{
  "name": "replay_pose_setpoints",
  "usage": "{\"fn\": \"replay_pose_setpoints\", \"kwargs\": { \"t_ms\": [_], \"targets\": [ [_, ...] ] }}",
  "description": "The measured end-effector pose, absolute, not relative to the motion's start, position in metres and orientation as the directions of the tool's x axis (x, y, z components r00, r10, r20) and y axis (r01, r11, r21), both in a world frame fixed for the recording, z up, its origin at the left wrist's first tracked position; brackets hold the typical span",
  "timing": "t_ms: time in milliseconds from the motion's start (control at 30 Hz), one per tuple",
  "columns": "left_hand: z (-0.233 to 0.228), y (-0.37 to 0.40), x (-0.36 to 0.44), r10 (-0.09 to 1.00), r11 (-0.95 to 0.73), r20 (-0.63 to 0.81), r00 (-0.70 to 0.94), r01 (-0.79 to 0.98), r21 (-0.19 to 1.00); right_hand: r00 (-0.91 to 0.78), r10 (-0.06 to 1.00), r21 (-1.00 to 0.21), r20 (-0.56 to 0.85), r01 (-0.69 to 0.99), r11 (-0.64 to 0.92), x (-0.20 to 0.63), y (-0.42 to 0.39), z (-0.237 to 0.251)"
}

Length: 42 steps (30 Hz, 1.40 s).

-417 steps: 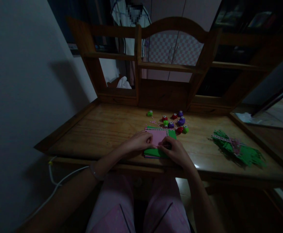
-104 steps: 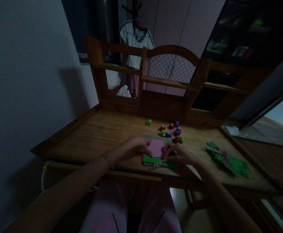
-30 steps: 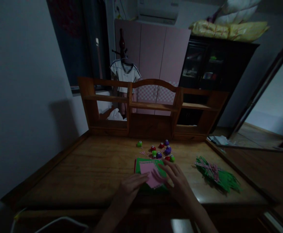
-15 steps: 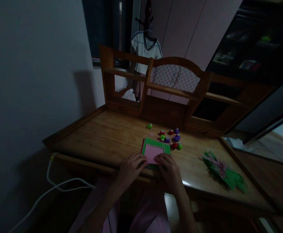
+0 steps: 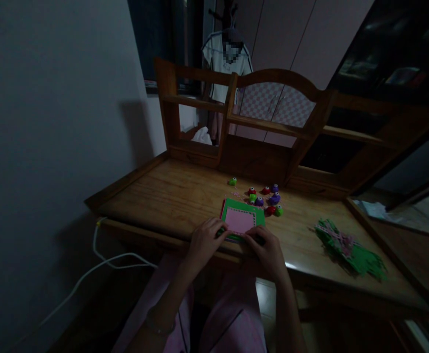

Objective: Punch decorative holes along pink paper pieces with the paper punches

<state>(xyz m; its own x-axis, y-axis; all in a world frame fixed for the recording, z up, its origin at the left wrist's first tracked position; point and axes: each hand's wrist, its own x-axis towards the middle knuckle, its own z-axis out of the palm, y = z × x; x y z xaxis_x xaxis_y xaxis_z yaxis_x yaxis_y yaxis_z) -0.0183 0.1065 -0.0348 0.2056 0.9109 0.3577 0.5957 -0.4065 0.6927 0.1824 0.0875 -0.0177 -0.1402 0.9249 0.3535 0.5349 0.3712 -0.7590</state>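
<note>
Leftmost, I see a white cable point(image 5: 100, 262) hanging from the near left edge of the wooden desk point(image 5: 170, 196) and curling down toward the floor. Next comes the left hand point(image 5: 206, 239), resting at the near edge of the desk with its fingers curled onto the lower left corner of the green sheet point(image 5: 236, 205); whether they pinch the sheet or only press on it I cannot tell in this dim light. On the green sheet lies a smaller pink card point(image 5: 239, 220) with a dotted border, flat and roughly centred, so that green shows around it at the top and sides. Both lie near the front edge of the desk, directly ahead of me. Right of the card, the right hand point(image 5: 265, 248) sits at the sheet's lower right corner, fingers bent down onto it; here too I cannot tell whether the grip is closed on the paper. Just behind the sheet stands a cluster of small craft punches point(image 5: 264, 197) in red, purple and green, with one green punch point(image 5: 232, 181) set apart to the left of the group. Farther right, well apart from the hands, a heap of green paper cuttings point(image 5: 354, 250) with pink strips on top lies on the desk. Behind everything rises the wooden shelf unit point(image 5: 273, 127) at the back of the desk.
</note>
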Motion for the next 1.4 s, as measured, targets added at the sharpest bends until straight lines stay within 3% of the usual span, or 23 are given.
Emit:
{"fn": "replay_pose_setpoints", "kwargs": {
  "t_ms": [967,1400],
  "targets": [
    [-0.026,0.108,-0.004,0.902,-0.386,0.367,0.228,0.806,0.449,-0.087,0.959,-0.783,0.271,0.560,0.272,0.180,0.092,-0.021],
    [-0.029,0.111,-0.002,0.908,-0.369,0.356,0.224,0.829,0.420,-0.091,0.961,-0.756,0.260,0.600,0.262,0.179,0.093,-0.021]
  ]
}}
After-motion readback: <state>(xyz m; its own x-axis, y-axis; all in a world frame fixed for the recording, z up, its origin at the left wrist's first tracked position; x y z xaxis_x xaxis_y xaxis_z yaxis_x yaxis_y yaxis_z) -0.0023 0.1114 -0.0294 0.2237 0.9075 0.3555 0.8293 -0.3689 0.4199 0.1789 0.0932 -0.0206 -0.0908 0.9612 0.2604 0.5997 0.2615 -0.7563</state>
